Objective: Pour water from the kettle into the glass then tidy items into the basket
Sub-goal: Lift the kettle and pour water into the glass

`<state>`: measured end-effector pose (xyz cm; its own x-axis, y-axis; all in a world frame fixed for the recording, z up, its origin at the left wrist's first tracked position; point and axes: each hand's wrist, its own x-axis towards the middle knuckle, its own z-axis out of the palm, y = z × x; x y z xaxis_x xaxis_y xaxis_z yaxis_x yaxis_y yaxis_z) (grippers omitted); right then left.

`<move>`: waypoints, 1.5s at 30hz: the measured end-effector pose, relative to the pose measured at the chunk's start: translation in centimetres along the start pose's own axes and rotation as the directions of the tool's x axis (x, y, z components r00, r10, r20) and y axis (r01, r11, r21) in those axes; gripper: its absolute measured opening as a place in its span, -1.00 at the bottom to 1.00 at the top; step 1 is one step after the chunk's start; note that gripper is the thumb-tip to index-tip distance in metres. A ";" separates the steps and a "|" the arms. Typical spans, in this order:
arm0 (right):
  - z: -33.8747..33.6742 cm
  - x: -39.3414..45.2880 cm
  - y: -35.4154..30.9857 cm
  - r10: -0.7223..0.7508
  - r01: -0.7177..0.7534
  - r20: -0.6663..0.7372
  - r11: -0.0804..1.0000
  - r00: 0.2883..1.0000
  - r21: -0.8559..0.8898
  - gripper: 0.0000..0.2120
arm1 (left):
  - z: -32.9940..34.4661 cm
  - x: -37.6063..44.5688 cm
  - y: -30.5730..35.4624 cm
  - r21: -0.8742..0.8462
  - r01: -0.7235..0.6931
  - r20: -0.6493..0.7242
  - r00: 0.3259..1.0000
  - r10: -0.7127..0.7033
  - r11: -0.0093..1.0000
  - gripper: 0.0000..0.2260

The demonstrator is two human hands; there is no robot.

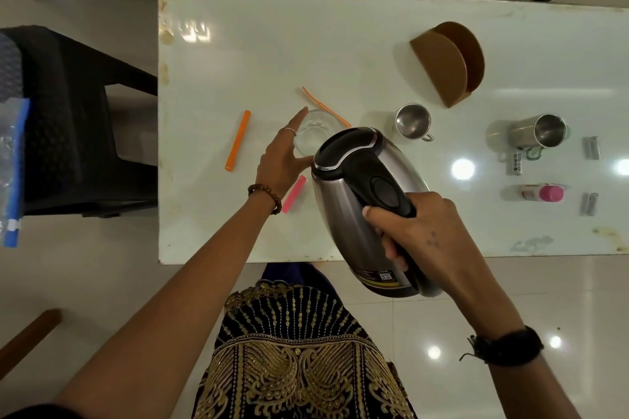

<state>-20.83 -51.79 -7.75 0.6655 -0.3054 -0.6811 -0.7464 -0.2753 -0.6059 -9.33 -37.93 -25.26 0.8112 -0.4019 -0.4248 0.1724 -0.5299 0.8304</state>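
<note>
Right hand (422, 231) wrapped tight on kettle (360, 201) handle, tilted over glass (315, 131). Left hand (284, 155) spread open against glass's left side. Orange stick (237, 140), pink clip (293, 194) close left; steel cup (413, 121) just right. Far-left table (238, 44) bare.

Brushed-metal kettle (343, 214) with glossy black plastic handle, clear glass (315, 131), glossy white table (258, 44) (possibly stone), shiny steel mugs (413, 121)

— Could you see the spout of the tilted steel kettle with the black lid (350, 201)?

— No, its body hid it from me, along with part of the clear drinking glass (315, 131).

— Water?

— I couldn't tell.
</note>
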 end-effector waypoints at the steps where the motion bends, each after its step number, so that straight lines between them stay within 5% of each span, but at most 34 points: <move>1: 0.0 0.0 -0.1 0.010 -0.010 0.004 1.000 1.000 0.010 -0.65 | 0.0 0.0 0.0 -0.001 0.005 -0.004 1.000 -0.005 1.000 -0.33; 45: -0.6 0.9 -1.0 0.061 -0.059 0.053 0.997 0.997 -0.050 -0.70 | 0.0 -0.4 0.6 -0.022 0.064 0.017 0.998 -0.063 0.998 -0.23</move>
<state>-19.45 -52.31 -7.50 0.6175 -0.2725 -0.7379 -0.7830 -0.3025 -0.5435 -9.58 -38.12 -24.55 0.7891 -0.3802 -0.4825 0.2359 -0.5377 0.8095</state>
